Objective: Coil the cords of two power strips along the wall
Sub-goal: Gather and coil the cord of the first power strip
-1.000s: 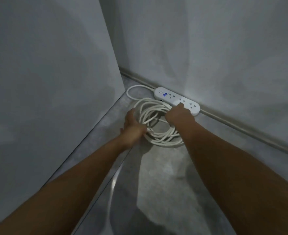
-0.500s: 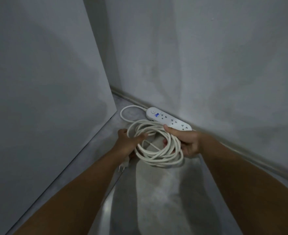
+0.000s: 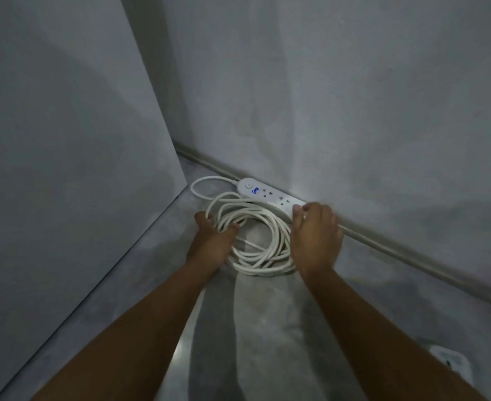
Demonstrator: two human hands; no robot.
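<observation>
My left fingers [image 3: 201, 219] curl round the left side of the cord [image 3: 263, 266], with the thumb hooked over several strands from inside the loop, so the left hand [image 3: 212, 244] grips the bundle. My right fingers [image 3: 297, 211] are bent, and their tips rest on the near end of the strip [image 3: 267, 193]. I cannot tell whether they clasp it or only touch it. The right hand [image 3: 316, 235] lies palm down over the right side of the coil.

A grey wall [image 3: 354, 96] fills the far side, and a flat grey panel [image 3: 64, 140] stands on the left. The two meet in a corner. The floor [image 3: 267, 328] is grey and mottled, with a pale glare between my forearms. A skirting [image 3: 412, 253] runs along the foot of the wall.

The cord is white and lies on the floor in a loose coil of many turns, just beside the wall. One single loop swings out toward the corner and joins the far end of the strip. The strip is white and lies along the skirting, touching it or nearly so. A white object [image 3: 452, 361] shows at the lower right, mostly behind my right forearm, and I cannot tell what it is. On the strip's far end a blue light [image 3: 255, 190] glows beside a round button [image 3: 248, 185].
</observation>
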